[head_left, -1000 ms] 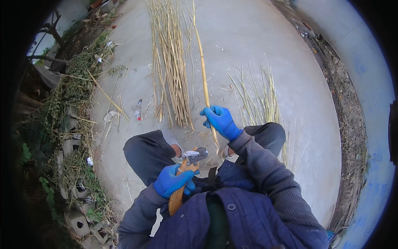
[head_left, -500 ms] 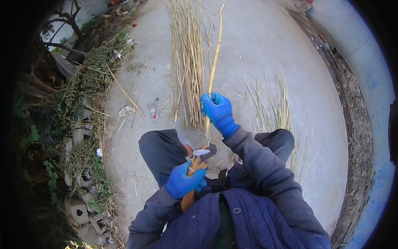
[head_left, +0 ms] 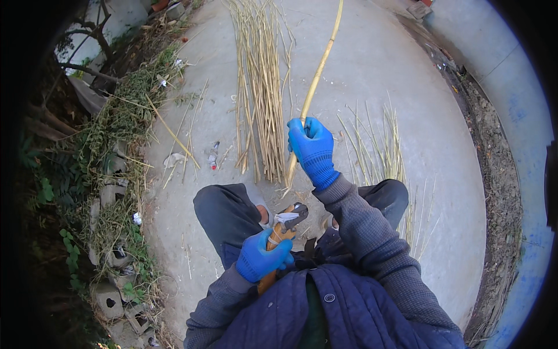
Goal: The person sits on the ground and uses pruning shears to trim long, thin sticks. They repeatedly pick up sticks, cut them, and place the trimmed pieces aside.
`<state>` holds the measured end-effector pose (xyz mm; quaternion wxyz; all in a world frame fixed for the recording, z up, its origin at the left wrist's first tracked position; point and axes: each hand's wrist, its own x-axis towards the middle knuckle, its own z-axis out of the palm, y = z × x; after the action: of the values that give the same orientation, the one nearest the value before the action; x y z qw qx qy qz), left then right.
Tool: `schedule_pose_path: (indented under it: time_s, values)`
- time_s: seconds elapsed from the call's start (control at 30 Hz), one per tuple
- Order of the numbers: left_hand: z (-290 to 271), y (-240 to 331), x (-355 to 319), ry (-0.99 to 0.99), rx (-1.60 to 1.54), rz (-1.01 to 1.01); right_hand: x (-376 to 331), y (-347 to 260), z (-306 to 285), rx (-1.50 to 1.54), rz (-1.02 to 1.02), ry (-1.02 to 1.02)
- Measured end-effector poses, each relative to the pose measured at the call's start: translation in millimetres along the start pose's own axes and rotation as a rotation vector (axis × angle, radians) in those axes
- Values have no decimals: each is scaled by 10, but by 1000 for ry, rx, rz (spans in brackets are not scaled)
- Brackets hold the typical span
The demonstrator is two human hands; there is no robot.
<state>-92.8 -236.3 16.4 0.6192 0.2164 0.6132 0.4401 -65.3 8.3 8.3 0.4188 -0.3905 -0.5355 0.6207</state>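
My right hand (head_left: 313, 145), in a blue glove, is closed round a long pale yellow stalk (head_left: 318, 70) near its lower end. The stalk slants up and away past the picture's top edge, and its frayed lower tip (head_left: 287, 186) hangs apart from the tool. Near my lap my left hand (head_left: 263, 255), gloved in blue too, grips a wooden-handled tool (head_left: 279, 234). Its dark metal head (head_left: 297, 216) is bound with a white strip. The lower part of the handle is partly hidden by my glove and jacket.
A bundle of long, thin stalks (head_left: 263, 99) lies ahead on the concrete. Thinner stalks (head_left: 378, 145) lie beyond my right knee. Loose stalks (head_left: 174, 136) and a small clear bottle (head_left: 213, 156) lie left. Weeds and blocks (head_left: 110, 299) edge the left side; a wall (head_left: 511, 104) curves along the right.
My right hand has drawn the stalk up and away, so its lower end has come off the tool's head. The stalk leans further right; my left hand keeps its grip on the tool.
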Motion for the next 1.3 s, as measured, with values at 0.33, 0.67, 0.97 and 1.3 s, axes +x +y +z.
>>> schedule_pose_path:
  time_s: [0.33, 0.67, 0.97, 1.3]
  values:
    - [65, 39, -19, 83, -39, 33, -137, -35, -120, -84, -33, -11]
    - [51, 19, 2, 85, -28, 32, -295, 25, -85, -144, -106, -27]
    - [-9, 88, -7, 111, 52, 118, -485, 3, -156, -267, -104, -89]
    - [21, -6, -43, -21, 520, 339, -840, -233, -695, -167, -19, -461]
